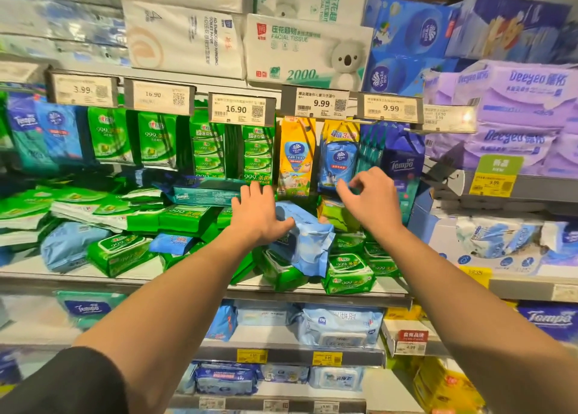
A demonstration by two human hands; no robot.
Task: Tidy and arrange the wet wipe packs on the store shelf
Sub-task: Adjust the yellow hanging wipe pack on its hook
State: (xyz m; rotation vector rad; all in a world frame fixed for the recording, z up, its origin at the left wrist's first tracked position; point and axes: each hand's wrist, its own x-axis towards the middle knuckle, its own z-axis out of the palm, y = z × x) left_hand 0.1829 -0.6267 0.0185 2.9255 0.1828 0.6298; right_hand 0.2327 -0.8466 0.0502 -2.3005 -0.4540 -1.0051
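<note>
A light blue wet wipe pack [308, 241] lies tilted on top of green 999 packs [347, 273] near the middle of the shelf [187, 283]. My left hand [259, 215] lies palm down at its left edge, fingers straight and spread, thumb touching the pack. My right hand [372, 201] hovers to the right above a yellow-green pack [334, 215], its fingers loosely curled in front of the bottom of a hanging blue Vinda pack [339, 158]; I see nothing held in it. More green packs [120, 254] and a light blue one [67, 244] lie jumbled to the left.
Green packs [156, 138] and a yellow pack [295, 157] hang from hooks under a row of price tags [239, 108]. Purple Deeyeo packs [516, 138] are stacked at the right, tissue bundles [306, 53] above. Lower shelves hold blue wipe packs [341, 326].
</note>
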